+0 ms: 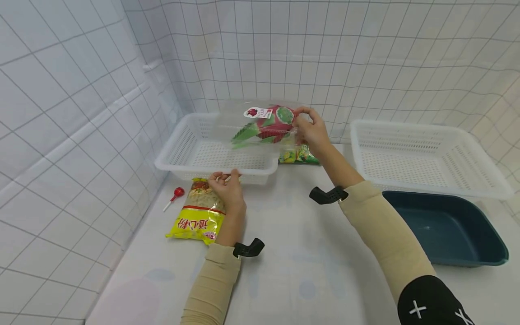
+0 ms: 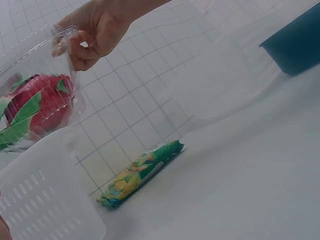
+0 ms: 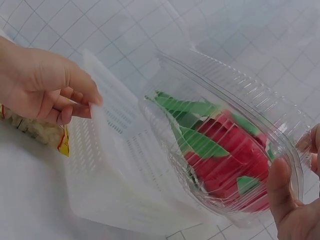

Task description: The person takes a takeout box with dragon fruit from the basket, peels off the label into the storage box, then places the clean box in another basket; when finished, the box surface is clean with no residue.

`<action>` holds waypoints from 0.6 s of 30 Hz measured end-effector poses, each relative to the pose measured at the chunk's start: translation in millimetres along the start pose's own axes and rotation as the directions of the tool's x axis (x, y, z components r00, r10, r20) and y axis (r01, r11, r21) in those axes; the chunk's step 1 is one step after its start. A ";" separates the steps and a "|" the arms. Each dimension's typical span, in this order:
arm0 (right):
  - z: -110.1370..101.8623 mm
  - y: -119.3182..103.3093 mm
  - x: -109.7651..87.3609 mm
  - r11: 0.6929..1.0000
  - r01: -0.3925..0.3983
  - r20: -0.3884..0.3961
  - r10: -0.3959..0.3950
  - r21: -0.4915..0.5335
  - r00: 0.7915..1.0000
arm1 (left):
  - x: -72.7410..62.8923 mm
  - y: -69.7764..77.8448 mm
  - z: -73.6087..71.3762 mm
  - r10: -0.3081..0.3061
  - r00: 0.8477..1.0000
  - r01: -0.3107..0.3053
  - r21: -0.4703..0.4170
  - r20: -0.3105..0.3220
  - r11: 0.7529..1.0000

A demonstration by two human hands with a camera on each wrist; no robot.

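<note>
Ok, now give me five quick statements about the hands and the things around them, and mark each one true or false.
1. The right hand holds a clear box with a red and green item inside. True.
2. The left hand touches nothing. False: it pinches the near rim of the left white basket.
3. The lollipop lies to the left of the yellow bag. True.
4. The green packet is inside the left white basket. False: the green packet lies outside, to its right.
5. The dark tub is nearer the person than the right white basket. True.
</note>
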State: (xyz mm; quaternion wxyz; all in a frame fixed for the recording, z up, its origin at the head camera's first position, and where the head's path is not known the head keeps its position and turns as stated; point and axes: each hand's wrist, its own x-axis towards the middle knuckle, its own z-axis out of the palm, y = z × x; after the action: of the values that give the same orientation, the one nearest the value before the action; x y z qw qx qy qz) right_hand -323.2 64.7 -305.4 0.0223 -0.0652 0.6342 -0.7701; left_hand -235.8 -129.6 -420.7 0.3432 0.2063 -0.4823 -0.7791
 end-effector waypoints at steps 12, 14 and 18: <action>-25.0 -12.5 -10.2 0.999 0.009 -0.038 -0.008 0.031 0.999 | 0.5 4.1 -0.8 -0.013 1.000 0.013 0.001 0.003 1.000; -29.3 -14.5 -12.3 1.000 0.009 -0.033 -0.008 0.030 0.999 | 0.0 5.1 -1.0 -0.016 1.000 0.016 -0.002 0.005 1.000; -40.0 -18.0 -16.5 0.999 0.003 -0.032 -0.001 0.047 0.999 | -0.7 5.9 -0.7 -0.022 1.000 0.022 -0.007 0.010 1.000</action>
State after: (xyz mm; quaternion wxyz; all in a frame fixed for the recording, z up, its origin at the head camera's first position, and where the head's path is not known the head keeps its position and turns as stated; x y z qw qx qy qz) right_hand -311.1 109.2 -296.5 0.0130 -0.0530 0.6160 -0.7859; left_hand -232.9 -131.2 -415.7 0.3330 0.2064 -0.4788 -0.7856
